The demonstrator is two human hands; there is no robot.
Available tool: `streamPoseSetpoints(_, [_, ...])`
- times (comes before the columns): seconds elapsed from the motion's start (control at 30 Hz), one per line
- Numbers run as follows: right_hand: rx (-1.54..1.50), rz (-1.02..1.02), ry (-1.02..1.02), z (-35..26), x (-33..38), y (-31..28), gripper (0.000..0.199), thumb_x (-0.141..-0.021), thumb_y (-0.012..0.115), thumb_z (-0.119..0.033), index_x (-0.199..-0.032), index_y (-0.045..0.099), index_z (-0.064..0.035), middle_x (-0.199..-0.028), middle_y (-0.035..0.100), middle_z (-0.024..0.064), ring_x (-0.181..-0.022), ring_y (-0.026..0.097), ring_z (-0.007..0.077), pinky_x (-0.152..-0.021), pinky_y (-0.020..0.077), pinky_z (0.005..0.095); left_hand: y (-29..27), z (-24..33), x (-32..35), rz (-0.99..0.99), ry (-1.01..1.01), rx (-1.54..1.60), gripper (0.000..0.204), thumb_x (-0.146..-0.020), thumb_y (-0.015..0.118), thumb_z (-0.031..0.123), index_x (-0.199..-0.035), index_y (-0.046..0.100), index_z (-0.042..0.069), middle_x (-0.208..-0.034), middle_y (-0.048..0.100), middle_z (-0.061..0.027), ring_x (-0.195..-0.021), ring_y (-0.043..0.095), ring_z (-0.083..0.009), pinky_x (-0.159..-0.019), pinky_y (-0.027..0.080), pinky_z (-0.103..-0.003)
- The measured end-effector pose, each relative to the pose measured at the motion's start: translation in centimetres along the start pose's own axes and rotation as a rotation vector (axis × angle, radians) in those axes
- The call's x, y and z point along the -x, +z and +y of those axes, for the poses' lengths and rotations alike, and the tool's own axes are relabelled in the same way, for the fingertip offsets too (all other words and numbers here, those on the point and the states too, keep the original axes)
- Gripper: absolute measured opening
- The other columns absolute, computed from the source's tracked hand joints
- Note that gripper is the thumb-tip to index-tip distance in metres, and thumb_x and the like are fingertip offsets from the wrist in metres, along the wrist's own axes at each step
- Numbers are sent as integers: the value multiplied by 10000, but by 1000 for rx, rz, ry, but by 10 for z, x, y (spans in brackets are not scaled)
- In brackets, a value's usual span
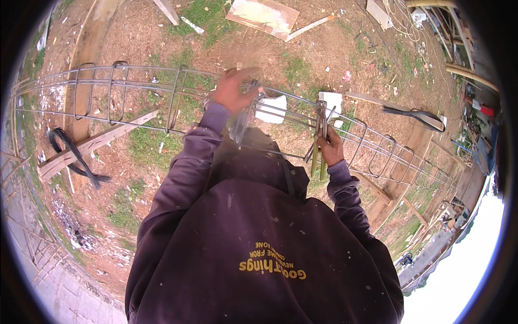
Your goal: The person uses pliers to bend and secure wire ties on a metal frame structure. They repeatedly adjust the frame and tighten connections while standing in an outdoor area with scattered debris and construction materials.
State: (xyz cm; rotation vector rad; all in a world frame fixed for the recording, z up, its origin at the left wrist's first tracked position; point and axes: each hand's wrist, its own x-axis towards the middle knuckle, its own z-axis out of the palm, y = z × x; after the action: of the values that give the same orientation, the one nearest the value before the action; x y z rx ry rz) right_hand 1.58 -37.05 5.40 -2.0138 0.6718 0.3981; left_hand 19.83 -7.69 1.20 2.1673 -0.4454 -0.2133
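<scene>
A long rebar cage (294, 112) of thin steel bars runs across in front of me, with square stirrups (174, 101) spaced along it. My left hand (231, 90) is at the far top bar, its fingers curled about a stirrup (240, 123) that is smeared by motion. Off to the right, my right hand (331, 148) is closed round tying pincers (322, 121) with olive-yellow handles. Their metal head points away from me, up against the cage's far bar. Thin dark strands show beside the pincers; I cannot tell whether they are wire in the same hand.
A wooden plank (102, 143) lies under the cage at left. Bundles of black tie wire lie at left (73, 156) and right (415, 116). White blocks (271, 109) sit beneath the bars. A board (262, 17) rests on the grassy soil ahead; timber and clutter line the right.
</scene>
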Motion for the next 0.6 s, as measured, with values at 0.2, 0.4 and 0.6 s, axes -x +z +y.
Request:
streamPoseSetpoints(0.2, [-100, 106, -248, -37, 13, -6, 230, -848, 525, 55, -1057, 597, -11, -908, 605, 34, -815, 551, 137, -752, 466, 290, -1, -3, 4, 7, -20, 52, 488, -824, 694, 334, -1257, 592, 133, -977, 684, -137, -1053, 583, -376, -1068, 375, -457])
streamPoseSetpoints(0.4, [-595, -197, -361, -68, -37, 10, 202, -802, 504, 97, -913, 568, -59, -1282, 568, 259, -1276, 501, 394, -1116, 338, 526, -2, -4, 4, 10, -2, 30, 523, -823, 681, 333, -1279, 562, 108, -939, 670, -169, -1029, 587, -378, -1043, 384, -447])
streamPoseSetpoints(0.6, [-126, -556, -81, -131, -94, -14, 152, -855, 610, 47, -1000, 590, 6, -1024, 658, 170, -899, 667, 247, -792, 573, 407, -6, -3, 2, -7, -36, 68, 526, -826, 684, 334, -1281, 553, 103, -907, 665, -150, -980, 600, -353, -989, 415, -434])
